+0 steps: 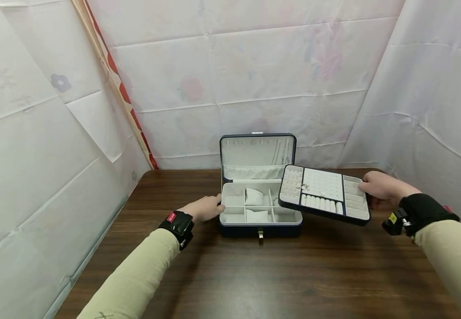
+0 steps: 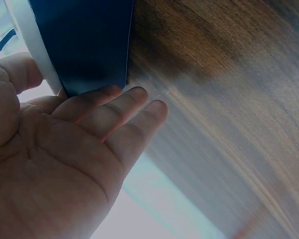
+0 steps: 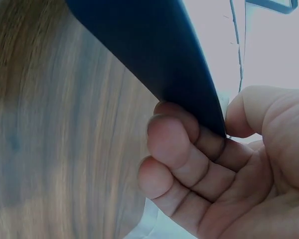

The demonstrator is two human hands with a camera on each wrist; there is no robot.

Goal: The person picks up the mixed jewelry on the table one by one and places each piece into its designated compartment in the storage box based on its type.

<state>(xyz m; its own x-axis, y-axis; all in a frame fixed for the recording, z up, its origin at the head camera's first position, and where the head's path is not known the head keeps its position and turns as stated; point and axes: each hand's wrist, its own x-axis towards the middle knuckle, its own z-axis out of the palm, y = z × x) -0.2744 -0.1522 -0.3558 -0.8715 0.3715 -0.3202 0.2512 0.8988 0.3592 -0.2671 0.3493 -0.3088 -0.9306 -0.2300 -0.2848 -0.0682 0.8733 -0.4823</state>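
An open jewelry box (image 1: 260,231), dark blue outside and pale inside, stands on the wooden table. My left hand (image 1: 203,208) is at its left side; in the left wrist view the thumb (image 2: 25,72) lies over the pale rim and the fingers touch the dark outer wall (image 2: 89,47). A matching tray (image 1: 322,182) with small slots, a dotted panel and ring rolls is tilted above the box's right part. My right hand (image 1: 386,186) grips its right end, thumb on top and fingers curled beneath the dark edge (image 3: 154,55).
White cushions (image 1: 254,197) lie in the box's middle compartments. Its raised lid (image 1: 250,150) has hanging chains (image 1: 283,151) and a gathered pocket. A gold clasp (image 1: 260,235) hangs in front. Pale cloth sheets (image 1: 222,66) surround the wooden table (image 1: 254,279).
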